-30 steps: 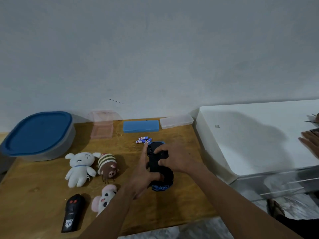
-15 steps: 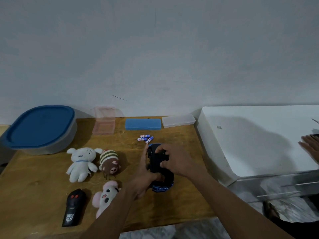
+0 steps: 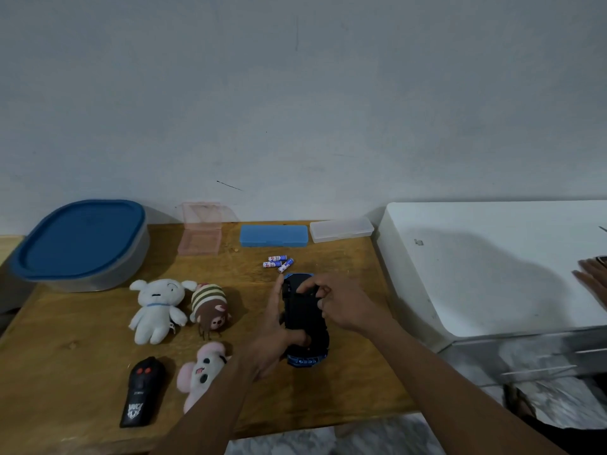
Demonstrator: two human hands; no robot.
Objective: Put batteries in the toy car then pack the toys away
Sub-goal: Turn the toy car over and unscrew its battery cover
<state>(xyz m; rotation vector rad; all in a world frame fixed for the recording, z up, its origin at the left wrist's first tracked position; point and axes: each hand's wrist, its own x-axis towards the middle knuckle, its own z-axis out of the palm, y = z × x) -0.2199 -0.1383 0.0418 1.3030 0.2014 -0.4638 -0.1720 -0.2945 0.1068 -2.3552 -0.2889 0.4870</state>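
The left hand (image 3: 276, 336) cradles the toy car (image 3: 303, 318), palm against its near left side and fingers wrapped round the body, a closed grip that steadies it. The right hand (image 3: 338, 305) comes over from the other side with its fingertips (image 3: 307, 288) pinched on the dark underside near the car's far end, seemingly working at the battery cover; whether the cover is off cannot be told.

The car lies belly up on the desk (image 3: 249, 270). Just beyond its far end three batteries (image 3: 277, 263) lie loose, so loading looks not yet begun.

Left of the car sit the white plush (image 3: 156, 310), the striped plush (image 3: 210, 305) and the pink plush (image 3: 203, 372), with the black remote (image 3: 142, 392) further left, all unpacked. Far left of the car, the tub with the blue lid (image 3: 82, 238) stands shut. Packing is all still to do.
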